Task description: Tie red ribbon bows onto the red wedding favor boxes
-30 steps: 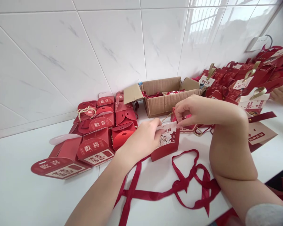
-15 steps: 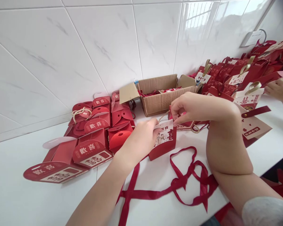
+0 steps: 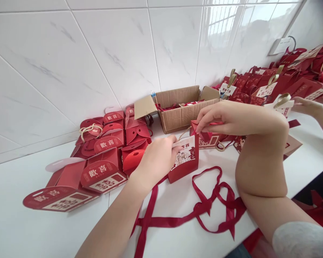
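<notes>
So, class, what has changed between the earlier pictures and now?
The right hand has lifted slightly at the top corner of the box; whether it has let go is unclear. At far right, a label now shows on a red box. The left hand still holds its box; the ribbon lies unchanged.

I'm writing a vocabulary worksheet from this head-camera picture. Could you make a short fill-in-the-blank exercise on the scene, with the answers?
1. As pictured, the left hand holds the small red box, while the right hand is near its upper ____ corner.
2. The ribbon lying loosely on the white table is dark ____ in colour.
3. The open carton behind the small red box is made of brown ____.

Missing words: right; red; cardboard.
</notes>
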Motion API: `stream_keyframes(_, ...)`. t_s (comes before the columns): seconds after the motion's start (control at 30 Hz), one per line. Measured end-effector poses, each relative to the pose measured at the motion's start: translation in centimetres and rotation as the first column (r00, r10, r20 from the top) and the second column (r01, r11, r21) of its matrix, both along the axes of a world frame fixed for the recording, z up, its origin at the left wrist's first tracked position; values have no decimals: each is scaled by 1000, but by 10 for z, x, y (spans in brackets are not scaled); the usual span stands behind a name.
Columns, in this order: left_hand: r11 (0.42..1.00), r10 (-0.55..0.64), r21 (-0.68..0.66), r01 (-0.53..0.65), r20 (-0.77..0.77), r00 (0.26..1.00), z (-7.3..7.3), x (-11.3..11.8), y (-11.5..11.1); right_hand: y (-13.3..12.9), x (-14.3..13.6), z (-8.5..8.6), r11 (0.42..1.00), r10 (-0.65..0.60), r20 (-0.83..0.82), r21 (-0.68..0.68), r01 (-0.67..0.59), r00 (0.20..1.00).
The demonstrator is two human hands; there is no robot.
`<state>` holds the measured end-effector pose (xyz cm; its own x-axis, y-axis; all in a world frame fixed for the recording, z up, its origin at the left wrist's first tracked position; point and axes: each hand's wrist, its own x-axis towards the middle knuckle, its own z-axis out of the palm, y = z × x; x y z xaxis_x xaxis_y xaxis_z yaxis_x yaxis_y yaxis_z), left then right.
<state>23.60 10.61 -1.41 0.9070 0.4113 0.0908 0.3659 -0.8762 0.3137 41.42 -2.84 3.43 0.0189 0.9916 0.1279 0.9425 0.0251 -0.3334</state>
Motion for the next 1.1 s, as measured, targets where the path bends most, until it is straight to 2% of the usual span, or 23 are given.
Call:
stream_keyframes(0.17,999,-4,-51,4,0,1000,0,-1,2,-1,-8,3,980,-28,-144,192,56,989)
stream_keyframes(0.33,997,-16,-72,17,6,1000,-2,-2,3,1,-17,3,952,-26,-217,293,90,976)
stream_keyframes(0.53,998,-12,-59,13,23,1000,-3,-3,4,0,-16,4,931,117,-233,363,-25,965)
stream_keyframes(0.63,997,-3,-71,5,36,999,-1,-3,6,3,-15,2,938,213,-194,314,-146,958)
stream_keyframes(0.8,988,-50,-142,61,76,996,-3,-4,10,18,-18,-3,958,284,-183,102,-270,941)
stream_keyframes(0.93,989,-55,-131,65,84,995,-5,-6,10,30,-24,-8,969,237,-124,-36,-243,963)
stream_keyframes(1.1,991,-72,-107,81,85,994,-4,-5,8,35,-31,-12,983,151,-69,-98,-157,986)
